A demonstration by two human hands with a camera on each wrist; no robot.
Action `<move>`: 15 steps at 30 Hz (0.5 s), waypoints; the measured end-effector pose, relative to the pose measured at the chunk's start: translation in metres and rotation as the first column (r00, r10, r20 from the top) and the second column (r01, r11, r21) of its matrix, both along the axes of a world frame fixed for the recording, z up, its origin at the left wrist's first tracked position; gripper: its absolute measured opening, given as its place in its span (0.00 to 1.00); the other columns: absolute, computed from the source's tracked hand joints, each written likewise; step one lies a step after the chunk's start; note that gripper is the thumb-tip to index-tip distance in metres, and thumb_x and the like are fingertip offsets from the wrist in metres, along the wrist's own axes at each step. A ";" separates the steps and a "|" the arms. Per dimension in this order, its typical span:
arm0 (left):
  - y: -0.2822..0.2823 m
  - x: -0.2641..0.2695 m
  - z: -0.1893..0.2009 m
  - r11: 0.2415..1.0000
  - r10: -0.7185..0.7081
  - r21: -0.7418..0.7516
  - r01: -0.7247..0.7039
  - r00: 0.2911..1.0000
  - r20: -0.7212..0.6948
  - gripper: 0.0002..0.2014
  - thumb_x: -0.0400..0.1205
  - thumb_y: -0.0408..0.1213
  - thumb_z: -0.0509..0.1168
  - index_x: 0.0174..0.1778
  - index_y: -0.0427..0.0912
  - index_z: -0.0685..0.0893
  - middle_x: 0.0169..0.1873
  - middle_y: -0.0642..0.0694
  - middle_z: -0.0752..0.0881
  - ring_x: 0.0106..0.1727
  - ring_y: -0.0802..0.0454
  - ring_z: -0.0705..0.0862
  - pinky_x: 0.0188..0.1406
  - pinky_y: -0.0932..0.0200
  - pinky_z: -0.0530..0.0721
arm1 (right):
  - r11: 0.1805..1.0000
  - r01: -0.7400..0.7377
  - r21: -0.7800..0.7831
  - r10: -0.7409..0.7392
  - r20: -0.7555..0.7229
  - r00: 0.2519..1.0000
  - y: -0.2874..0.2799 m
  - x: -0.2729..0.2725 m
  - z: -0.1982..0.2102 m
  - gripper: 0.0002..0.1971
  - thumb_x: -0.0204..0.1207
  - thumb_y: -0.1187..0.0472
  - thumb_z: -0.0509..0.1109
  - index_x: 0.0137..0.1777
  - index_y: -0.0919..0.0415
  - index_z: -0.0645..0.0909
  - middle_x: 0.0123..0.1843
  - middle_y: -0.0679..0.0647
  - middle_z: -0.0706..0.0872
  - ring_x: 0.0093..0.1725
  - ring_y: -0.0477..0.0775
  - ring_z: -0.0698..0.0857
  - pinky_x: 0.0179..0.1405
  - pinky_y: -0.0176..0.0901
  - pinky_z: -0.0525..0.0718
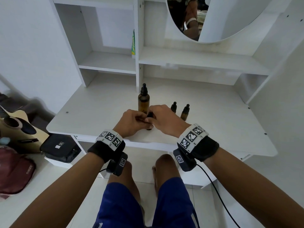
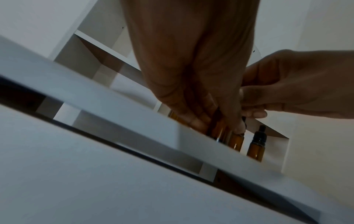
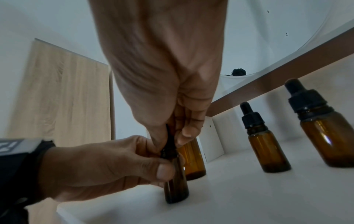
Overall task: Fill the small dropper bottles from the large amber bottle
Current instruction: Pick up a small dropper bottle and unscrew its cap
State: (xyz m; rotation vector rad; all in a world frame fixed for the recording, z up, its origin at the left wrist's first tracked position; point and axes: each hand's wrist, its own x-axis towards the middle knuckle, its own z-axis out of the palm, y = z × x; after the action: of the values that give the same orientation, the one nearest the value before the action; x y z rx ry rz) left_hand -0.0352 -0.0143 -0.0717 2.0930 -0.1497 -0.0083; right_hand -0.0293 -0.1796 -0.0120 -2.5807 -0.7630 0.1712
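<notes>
Head view, looking down over a white desk (image 1: 213, 122) with shelving behind: left hand (image 1: 131, 122) and right hand (image 1: 164, 120) meeting over one small dropper bottle (image 3: 175, 188) standing near the desk's front edge. Seen from the right wrist: left thumb and fingers curled round the amber glass body, holding it upright on the surface; right fingertips (image 3: 188, 133) pinching the black dropper cap (image 3: 169, 148) on top. Large amber bottle (image 1: 144, 100) upright just behind the hands, its own black dropper top on. Two more small capped bottles (image 1: 173, 107) (image 1: 185, 112) standing side by side just to the right, untouched. To the left, beyond the desk, a guitar body (image 1: 18, 129) and a black pouch (image 1: 59, 148)
</notes>
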 end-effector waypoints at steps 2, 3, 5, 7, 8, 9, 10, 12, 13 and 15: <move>0.001 0.000 0.001 0.999 -0.034 -0.024 0.033 0.999 -0.020 0.11 0.68 0.34 0.82 0.45 0.41 0.93 0.39 0.48 0.93 0.44 0.55 0.91 0.51 0.65 0.85 | 0.998 -0.054 -0.024 0.053 -0.016 0.998 -0.002 0.003 0.005 0.05 0.81 0.60 0.70 0.52 0.61 0.83 0.47 0.51 0.82 0.47 0.54 0.82 0.49 0.47 0.81; 0.001 0.000 0.002 0.998 -0.046 -0.034 0.045 0.998 -0.030 0.11 0.68 0.33 0.81 0.45 0.41 0.93 0.39 0.49 0.93 0.44 0.57 0.91 0.51 0.67 0.85 | 0.994 -0.093 -0.049 0.092 -0.022 0.995 -0.003 0.003 0.008 0.05 0.81 0.64 0.69 0.54 0.60 0.85 0.50 0.50 0.81 0.49 0.52 0.81 0.51 0.43 0.80; 0.000 0.000 0.003 0.998 -0.053 -0.040 0.052 0.998 -0.038 0.11 0.68 0.32 0.81 0.45 0.43 0.93 0.39 0.52 0.93 0.43 0.61 0.91 0.48 0.73 0.83 | 0.983 -0.162 -0.091 0.160 -0.024 0.987 -0.004 0.003 0.015 0.12 0.79 0.72 0.67 0.57 0.59 0.86 0.56 0.51 0.81 0.52 0.50 0.80 0.53 0.39 0.77; 0.000 0.000 0.003 0.998 -0.048 -0.043 0.046 0.998 -0.046 0.10 0.68 0.32 0.81 0.44 0.45 0.93 0.38 0.54 0.93 0.41 0.64 0.90 0.44 0.77 0.80 | 0.972 -0.183 -0.144 0.181 -0.030 0.983 -0.004 0.002 0.021 0.16 0.78 0.75 0.65 0.59 0.58 0.85 0.57 0.53 0.81 0.54 0.53 0.81 0.54 0.42 0.79; 0.000 0.000 0.003 0.998 -0.044 -0.047 0.041 0.998 -0.051 0.10 0.68 0.32 0.82 0.43 0.45 0.93 0.37 0.54 0.93 0.40 0.65 0.90 0.43 0.77 0.79 | 0.969 -0.180 -0.169 0.177 -0.033 0.984 -0.004 0.001 0.023 0.15 0.79 0.73 0.65 0.61 0.58 0.84 0.56 0.53 0.80 0.54 0.54 0.81 0.54 0.43 0.79; 0.000 0.001 0.002 0.998 -0.037 -0.051 0.034 0.998 -0.056 0.10 0.68 0.33 0.82 0.43 0.44 0.93 0.37 0.53 0.93 0.39 0.64 0.90 0.42 0.76 0.79 | 0.968 -0.167 -0.189 0.165 -0.028 0.986 -0.003 0.002 0.023 0.13 0.79 0.69 0.66 0.62 0.58 0.82 0.55 0.53 0.79 0.53 0.54 0.80 0.53 0.45 0.80; 0.000 0.001 0.002 0.998 -0.033 -0.051 0.030 0.998 -0.057 0.10 0.68 0.34 0.82 0.44 0.43 0.93 0.37 0.52 0.93 0.39 0.63 0.90 0.42 0.75 0.80 | 0.966 -0.145 -0.214 0.145 -0.017 0.989 -0.002 0.001 0.024 0.11 0.80 0.63 0.68 0.61 0.58 0.81 0.54 0.53 0.79 0.52 0.55 0.81 0.52 0.47 0.80; 0.001 0.001 0.001 0.998 -0.031 -0.047 0.029 0.998 -0.059 0.12 0.68 0.35 0.82 0.45 0.42 0.93 0.39 0.50 0.93 0.41 0.60 0.90 0.45 0.71 0.82 | 0.957 -0.092 -0.276 0.103 0.024 0.994 0.001 0.002 0.022 0.13 0.81 0.51 0.68 0.59 0.59 0.79 0.52 0.55 0.81 0.48 0.57 0.82 0.45 0.48 0.81; 0.001 0.001 0.001 0.998 -0.033 -0.050 0.030 0.998 -0.063 0.12 0.68 0.34 0.82 0.46 0.42 0.93 0.39 0.50 0.93 0.42 0.59 0.91 0.46 0.70 0.83 | 0.950 -0.067 -0.304 0.079 0.028 0.996 0.002 0.002 0.022 0.14 0.82 0.49 0.66 0.58 0.60 0.78 0.51 0.56 0.81 0.45 0.57 0.81 0.39 0.47 0.78; 0.001 0.001 0.002 0.998 -0.039 -0.061 0.035 0.997 -0.071 0.11 0.68 0.33 0.82 0.45 0.42 0.93 0.38 0.51 0.93 0.42 0.60 0.91 0.46 0.71 0.83 | 0.939 -0.056 -0.339 0.061 0.005 0.998 0.005 0.001 0.023 0.13 0.84 0.51 0.63 0.58 0.61 0.77 0.50 0.57 0.80 0.41 0.56 0.80 0.35 0.45 0.73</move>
State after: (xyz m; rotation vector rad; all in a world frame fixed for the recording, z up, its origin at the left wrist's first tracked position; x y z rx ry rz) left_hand -0.0338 -0.0130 -0.0702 2.0270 -0.1432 -0.1009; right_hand -0.0282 -0.1749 0.0113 -2.8856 -0.8837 0.3271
